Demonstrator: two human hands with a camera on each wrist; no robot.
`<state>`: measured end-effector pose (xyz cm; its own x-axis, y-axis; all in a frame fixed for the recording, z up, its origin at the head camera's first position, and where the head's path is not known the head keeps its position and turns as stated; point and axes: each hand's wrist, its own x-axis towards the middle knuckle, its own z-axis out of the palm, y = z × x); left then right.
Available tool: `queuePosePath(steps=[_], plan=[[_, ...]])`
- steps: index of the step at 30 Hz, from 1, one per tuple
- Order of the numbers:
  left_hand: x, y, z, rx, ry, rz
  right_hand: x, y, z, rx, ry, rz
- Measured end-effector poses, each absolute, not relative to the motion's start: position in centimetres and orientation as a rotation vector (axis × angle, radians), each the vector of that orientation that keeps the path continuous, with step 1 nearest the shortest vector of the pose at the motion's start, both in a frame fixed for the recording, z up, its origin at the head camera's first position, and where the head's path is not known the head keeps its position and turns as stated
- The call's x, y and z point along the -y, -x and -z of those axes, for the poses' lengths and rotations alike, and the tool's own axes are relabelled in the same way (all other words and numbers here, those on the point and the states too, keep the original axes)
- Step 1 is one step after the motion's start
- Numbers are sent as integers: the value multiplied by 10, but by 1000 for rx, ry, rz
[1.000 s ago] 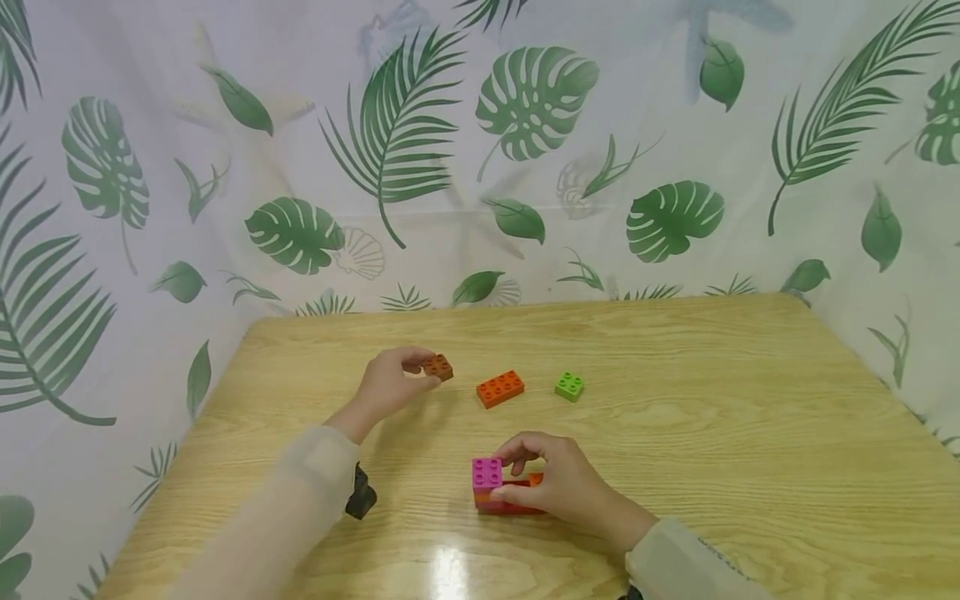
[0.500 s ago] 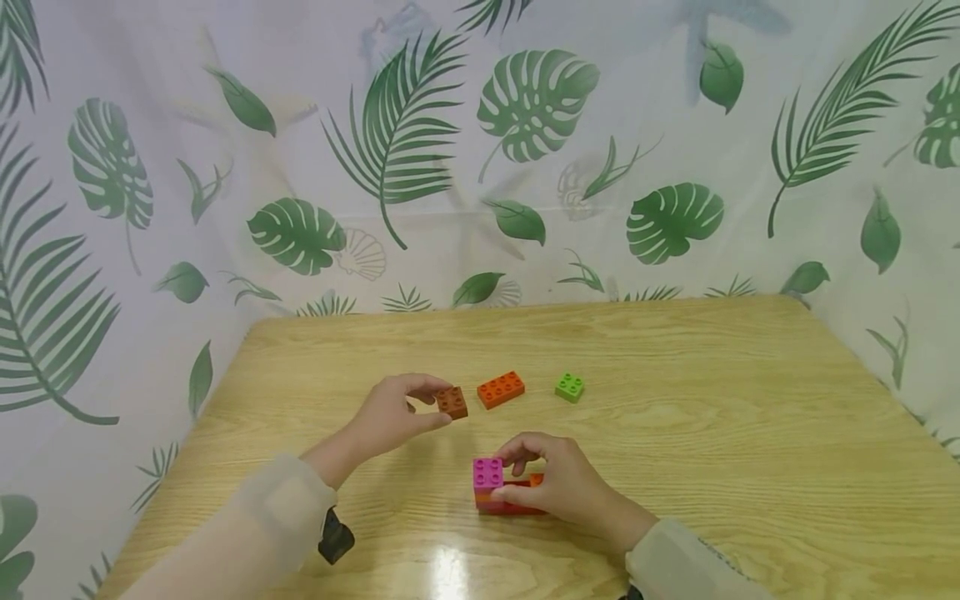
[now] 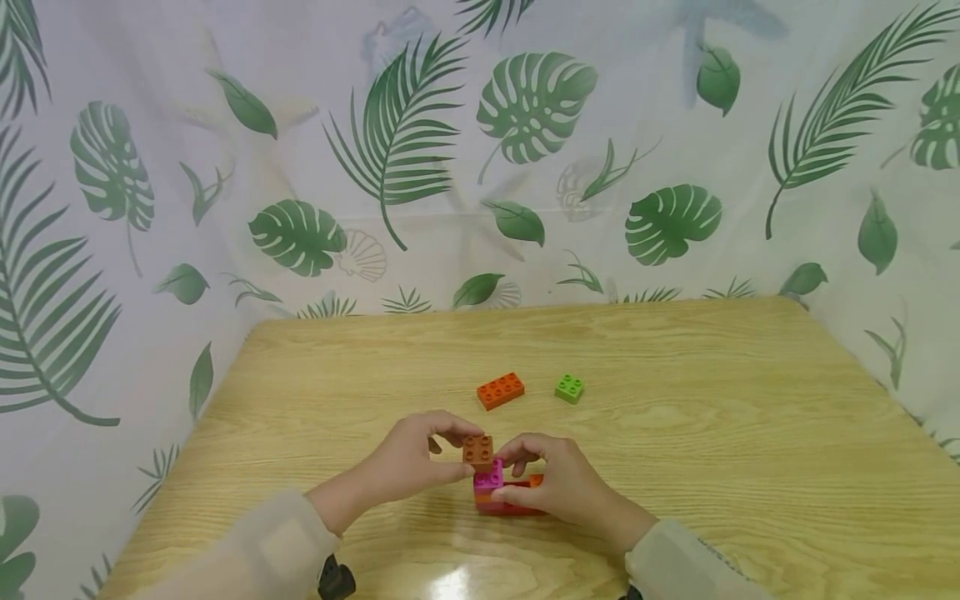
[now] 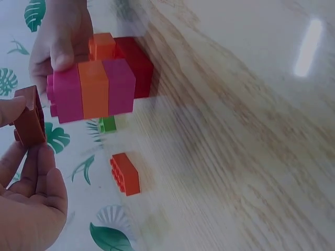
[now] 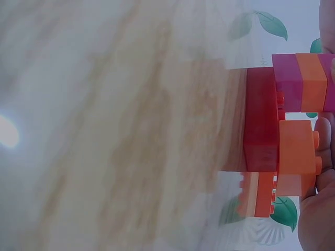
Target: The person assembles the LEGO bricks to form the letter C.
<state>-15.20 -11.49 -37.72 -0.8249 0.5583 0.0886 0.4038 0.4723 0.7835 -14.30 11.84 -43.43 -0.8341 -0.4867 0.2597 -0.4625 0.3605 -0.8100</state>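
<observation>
Stack [image 4: 94, 91] is part-built, apparently gripped by right hand [image 3: 561, 479]; unattached: brown brick [image 3: 477, 451] (pinched by left hand [image 3: 418, 455]), orange brick [image 3: 501, 391], green brick [image 3: 569, 388].

The bench [image 5: 104, 130] fills the left and middle, with a glare spot [image 5: 7, 132] at the left edge. The picture lies sideways: the red block [image 5: 261, 120] sits on the bench, studs facing right. Against its studded side, toward the top, is a stack of purple block [image 5: 288, 83], orange block [image 5: 312, 81] and pink block [image 5: 328, 91]. Lower down, a second orange block [image 5: 297, 149] sits on the red block, apart from the stack. Beyond, partly hidden, lies a loose orange block [image 5: 264, 201]. The right grip [image 5: 320, 214] shows at the right edge, its fingers near the second orange block. Behind hangs leaf-print cloth [image 5: 303, 21].
</observation>
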Motion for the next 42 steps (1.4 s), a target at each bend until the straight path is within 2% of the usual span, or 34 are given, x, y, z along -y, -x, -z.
queuePosePath(steps=[6,42], plan=[[109,149,380,-2531,-917,-1229,-119,144,438,-2575,926,1529],[106,151,394,-2521,-866,-1311,-118,144,435,-2602,935,1482]])
